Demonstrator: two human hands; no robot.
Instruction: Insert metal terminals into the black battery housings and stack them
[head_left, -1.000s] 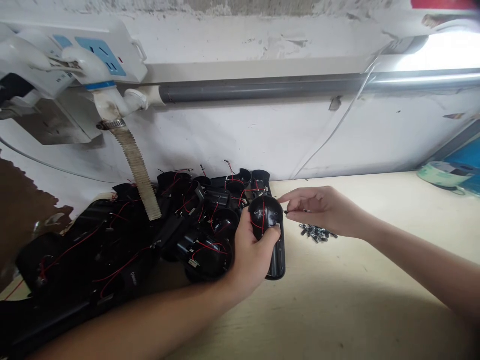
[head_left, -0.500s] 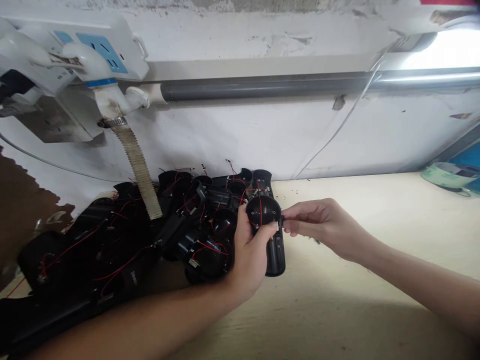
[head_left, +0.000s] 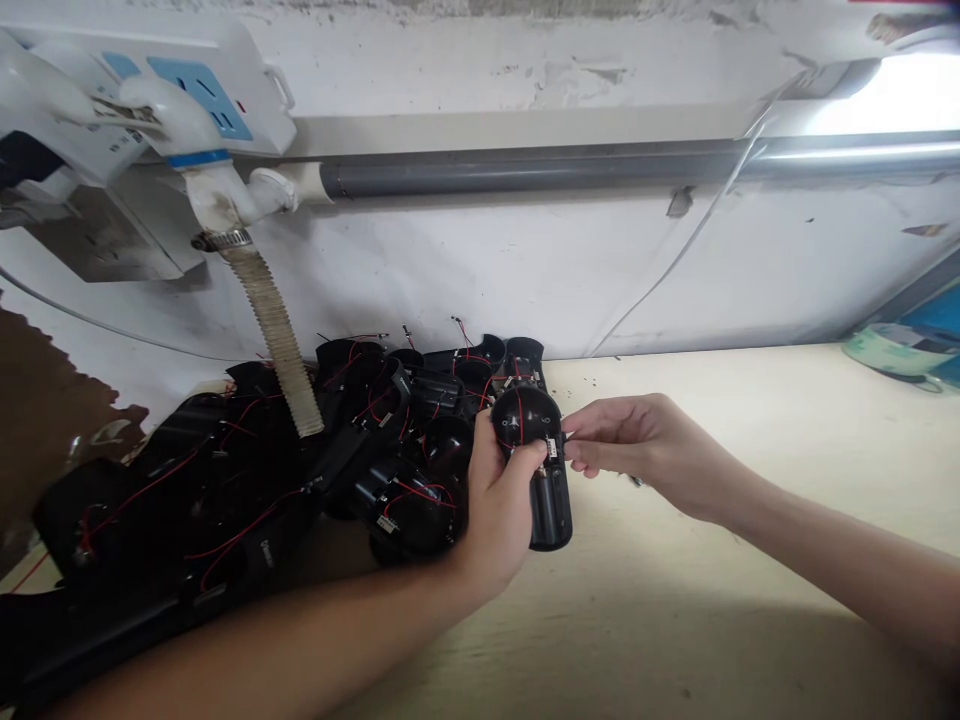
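Observation:
My left hand is wrapped round a black plastic housing, with a round cup at its far end and a longer trough towards me. A red wire crosses the cup. By the tip of my left thumb shows a small white connector. At the housing's right edge my right hand pinches a small dark piece; its kind is too small to make out.
Left of my hands lies a heap of similar black housings with red wires. A ribbed hose comes down into the heap from a white pipe fitting. A roll of green tape sits at the far right of the table.
My left thumb has drawn back slightly to the left, so more of the white connector shows. Both hands keep their hold at nearly the same spot.

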